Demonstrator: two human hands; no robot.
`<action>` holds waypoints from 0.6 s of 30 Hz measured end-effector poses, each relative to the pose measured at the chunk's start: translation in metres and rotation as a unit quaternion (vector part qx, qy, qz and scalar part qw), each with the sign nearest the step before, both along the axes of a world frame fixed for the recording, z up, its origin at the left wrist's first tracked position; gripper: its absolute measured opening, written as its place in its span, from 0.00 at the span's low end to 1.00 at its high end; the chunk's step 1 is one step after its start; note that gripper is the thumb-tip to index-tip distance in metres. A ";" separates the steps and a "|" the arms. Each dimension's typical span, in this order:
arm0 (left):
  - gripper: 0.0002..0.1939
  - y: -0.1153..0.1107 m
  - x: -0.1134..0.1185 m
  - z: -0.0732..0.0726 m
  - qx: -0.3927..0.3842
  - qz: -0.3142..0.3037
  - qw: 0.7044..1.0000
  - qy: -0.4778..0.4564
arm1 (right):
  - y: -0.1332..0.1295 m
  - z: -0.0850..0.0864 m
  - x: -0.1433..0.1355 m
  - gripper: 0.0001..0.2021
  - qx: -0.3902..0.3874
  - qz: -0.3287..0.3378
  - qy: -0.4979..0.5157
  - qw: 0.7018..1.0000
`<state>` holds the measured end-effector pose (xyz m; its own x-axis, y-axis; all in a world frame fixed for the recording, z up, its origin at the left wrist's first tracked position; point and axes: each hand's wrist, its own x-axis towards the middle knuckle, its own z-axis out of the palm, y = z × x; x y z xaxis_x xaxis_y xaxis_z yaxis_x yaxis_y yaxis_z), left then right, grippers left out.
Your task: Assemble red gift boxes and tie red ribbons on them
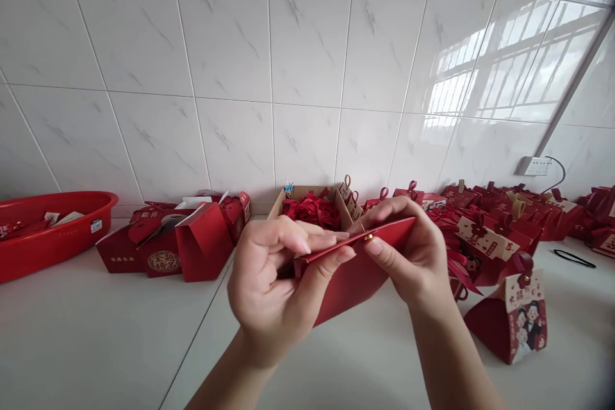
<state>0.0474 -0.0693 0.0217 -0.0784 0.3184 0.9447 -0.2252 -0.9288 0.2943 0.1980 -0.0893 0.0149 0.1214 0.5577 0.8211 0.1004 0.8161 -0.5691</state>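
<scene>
Between my two hands, above the table, is a red paper gift box (353, 285), its top edge turned toward me. My left hand (278, 275) pinches the left end of that edge, with the thumb on the near side and the fingers behind. On the right, my right hand (413, 256) grips the other end, its thumb beside a small gold bead (368, 237) at the edge. A thin gold prong or wire shows just behind the bead. My fingers hide the far side of the box.
Behind my hands stands a cardboard box (275, 210) of red ribbons (312, 210). Several red gift boxes (204, 243) are at left, beside a red plastic basin (103, 211). Many ribboned boxes (500, 230) crowd the right; one printed box (526, 317) stands nearer. A black loop (574, 259) lies there.
</scene>
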 end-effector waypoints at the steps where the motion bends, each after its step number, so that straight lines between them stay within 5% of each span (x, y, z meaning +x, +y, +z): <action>1: 0.17 0.001 -0.001 0.001 -0.018 -0.007 1.000 0.013 | 0.000 0.000 0.000 0.11 0.008 -0.016 0.006 1.000; 4: 0.21 0.006 -0.009 0.006 -0.080 -0.032 0.994 0.064 | 0.000 0.000 0.002 0.11 0.072 -0.101 0.035 0.992; 7: 0.29 0.016 -0.019 0.009 -0.116 0.024 0.978 0.169 | -0.001 0.003 0.002 0.11 0.128 -0.153 0.044 0.979; 11: 0.13 0.026 -0.029 0.011 -0.102 0.119 0.950 0.272 | -0.001 0.005 0.003 0.12 0.191 -0.173 0.005 0.966; 15: 0.01 0.028 -0.042 0.015 -0.054 0.170 0.957 0.230 | 0.002 0.003 0.005 0.14 0.222 -0.200 -0.026 0.954; 18: 0.02 0.024 -0.053 0.022 -0.026 0.145 0.969 0.201 | 0.004 0.002 0.006 0.15 0.212 -0.196 -0.051 0.956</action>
<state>-0.0060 -0.0456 0.0433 0.1988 0.3866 0.9006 0.1846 -0.9172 0.3530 0.2042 -0.0858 0.0166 0.1605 0.1006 0.9819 0.4829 0.8596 -0.1670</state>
